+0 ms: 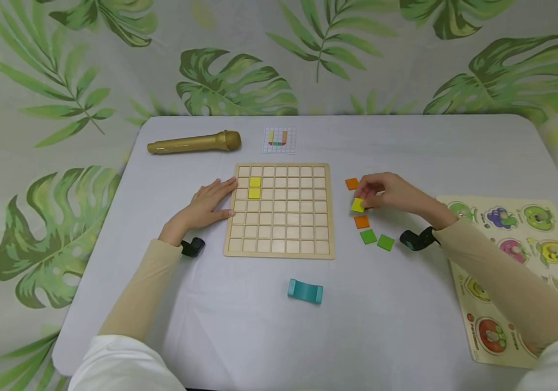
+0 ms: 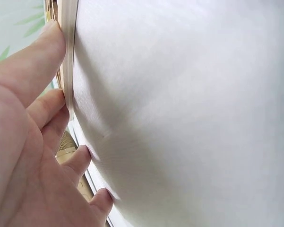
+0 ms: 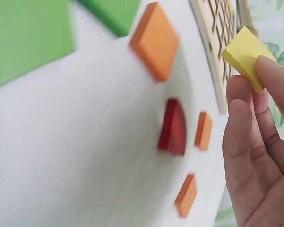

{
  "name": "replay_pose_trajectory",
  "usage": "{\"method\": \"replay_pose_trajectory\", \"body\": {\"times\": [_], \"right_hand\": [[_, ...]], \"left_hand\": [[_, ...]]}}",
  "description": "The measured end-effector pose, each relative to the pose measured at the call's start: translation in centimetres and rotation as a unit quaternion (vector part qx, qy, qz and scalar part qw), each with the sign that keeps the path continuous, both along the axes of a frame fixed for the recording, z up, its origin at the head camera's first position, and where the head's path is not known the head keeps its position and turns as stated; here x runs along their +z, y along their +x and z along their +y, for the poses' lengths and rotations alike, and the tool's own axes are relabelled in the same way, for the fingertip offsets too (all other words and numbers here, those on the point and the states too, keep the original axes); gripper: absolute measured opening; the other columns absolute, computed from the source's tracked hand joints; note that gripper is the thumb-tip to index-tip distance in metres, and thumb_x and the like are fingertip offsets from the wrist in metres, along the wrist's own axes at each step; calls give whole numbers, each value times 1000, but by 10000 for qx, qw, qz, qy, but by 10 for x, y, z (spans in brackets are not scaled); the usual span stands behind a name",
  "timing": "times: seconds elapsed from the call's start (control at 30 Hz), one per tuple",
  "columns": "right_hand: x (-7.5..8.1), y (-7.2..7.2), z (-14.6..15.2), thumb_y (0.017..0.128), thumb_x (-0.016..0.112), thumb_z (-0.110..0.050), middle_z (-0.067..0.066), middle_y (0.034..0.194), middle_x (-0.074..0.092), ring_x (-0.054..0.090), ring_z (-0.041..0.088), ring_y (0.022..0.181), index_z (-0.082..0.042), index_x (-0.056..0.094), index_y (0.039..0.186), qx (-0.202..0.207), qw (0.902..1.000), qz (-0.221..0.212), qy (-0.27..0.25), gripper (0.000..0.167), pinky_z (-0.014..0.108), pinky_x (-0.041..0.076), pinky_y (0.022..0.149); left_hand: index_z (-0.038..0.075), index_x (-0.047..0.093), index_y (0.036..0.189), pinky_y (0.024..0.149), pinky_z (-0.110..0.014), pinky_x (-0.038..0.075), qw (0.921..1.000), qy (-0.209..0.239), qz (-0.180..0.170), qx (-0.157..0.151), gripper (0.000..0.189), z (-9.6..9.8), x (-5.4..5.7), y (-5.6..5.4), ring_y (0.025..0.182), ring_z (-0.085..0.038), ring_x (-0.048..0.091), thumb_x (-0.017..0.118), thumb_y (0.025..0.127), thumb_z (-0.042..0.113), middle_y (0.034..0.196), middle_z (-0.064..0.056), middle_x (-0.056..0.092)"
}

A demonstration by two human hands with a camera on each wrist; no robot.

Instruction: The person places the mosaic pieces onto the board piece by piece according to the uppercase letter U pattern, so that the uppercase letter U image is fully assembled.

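Note:
A wooden grid board (image 1: 281,222) lies mid-table, with two yellow tiles (image 1: 255,182) one above the other in its second column from the left. My left hand (image 1: 205,206) rests by the board's left edge, its thumb and fingertips touching the frame. Between thumb and fingers, my right hand (image 1: 391,191) pinches a yellow square tile (image 3: 248,52), held over the table right of the board. Around that hand are orange tiles (image 1: 362,221) and two green tiles (image 1: 369,236). A dark red piece (image 3: 174,127) shows in the right wrist view; the hand hides it from the head view.
Behind the board lie a gold microphone (image 1: 190,143) and a small card with a coloured U pattern (image 1: 279,140). A teal curved block (image 1: 305,291) sits in front. At right, under the forearm, is a fruit-picture board (image 1: 479,320).

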State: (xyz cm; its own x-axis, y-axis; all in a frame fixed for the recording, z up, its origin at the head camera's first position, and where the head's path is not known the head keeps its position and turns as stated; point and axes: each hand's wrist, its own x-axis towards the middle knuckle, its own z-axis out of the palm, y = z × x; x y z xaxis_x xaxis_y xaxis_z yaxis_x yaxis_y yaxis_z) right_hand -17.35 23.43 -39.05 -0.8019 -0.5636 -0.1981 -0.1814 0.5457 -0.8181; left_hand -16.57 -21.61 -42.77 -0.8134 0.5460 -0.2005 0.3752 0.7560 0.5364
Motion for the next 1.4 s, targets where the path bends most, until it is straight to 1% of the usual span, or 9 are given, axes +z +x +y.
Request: {"method": "replay_pose_trajectory", "body": {"times": [0.13,0.27,0.33,0.5,0.73,0.87,1.07,1.2,1.4], "right_hand": [[2,-7,-23,86,69,-3,11,92,63,56,24,80,0,65,98,61,9999,-89,-85,13,31,49,67],[-1,-16,-48,86,69,-2,12,91,62,56,25,77,1,64,99,180,9991,-198,-319,14,36,51,66],[-2,-21,-62,86,69,-1,12,91,62,56,25,78,1,63,99,285,9984,-208,-432,14,35,51,66],[-8,-31,-97,84,69,-1,11,90,62,55,23,78,0,65,97,581,9960,-103,-678,13,27,47,68],[-14,-40,-146,85,67,1,10,84,61,53,21,74,-2,65,95,805,9926,-165,-890,11,27,47,65],[-14,-43,-172,84,66,3,9,82,61,53,20,72,-2,65,93,833,9927,-183,-851,11,27,47,64],[-16,-44,-202,81,67,5,7,80,60,54,18,73,-2,66,91,1040,9921,119,-688,12,26,45,67],[-19,-43,-213,80,68,5,4,80,60,53,16,74,-3,66,89,1138,9924,342,-331,12,25,43,69],[-22,-42,-222,80,66,2,3,75,58,50,14,70,-6,65,88,1109,9920,576,195,11,24,39,65]], "left_hand": [[7,20,153,109,-60,-2,10000,29,-3,1,73,1,0,0,144,-35,1,60,96,30,159,-8,12],[8,20,153,109,-60,-2,10000,-24,26,-1,73,1,-2,0,144,-35,1,59,96,31,159,-8,12],[8,20,153,109,-60,-1,10000,-44,40,0,73,1,-2,0,144,-35,1,59,96,31,159,-8,12],[7,20,153,109,-60,-1,10000,-35,45,7,73,1,-2,0,144,-35,1,59,96,31,159,-8,12],[8,20,153,109,-60,-2,10000,1,19,43,73,0,-2,1,144,-35,1,60,96,30,159,-7,12],[8,20,153,109,-60,-1,10000,-60,28,37,73,0,-2,0,144,-36,2,59,96,31,160,-7,11],[7,20,153,109,-60,-2,10000,-58,-13,34,73,0,1,0,144,-37,1,59,96,31,159,-8,11],[7,20,153,109,-61,-2,10000,-40,22,43,72,0,0,0,143,-38,2,59,96,30,159,-8,12],[8,21,153,109,-61,-1,10000,-36,44,64,73,-1,0,0,143,-37,3,60,96,30,159,-7,12]]}}
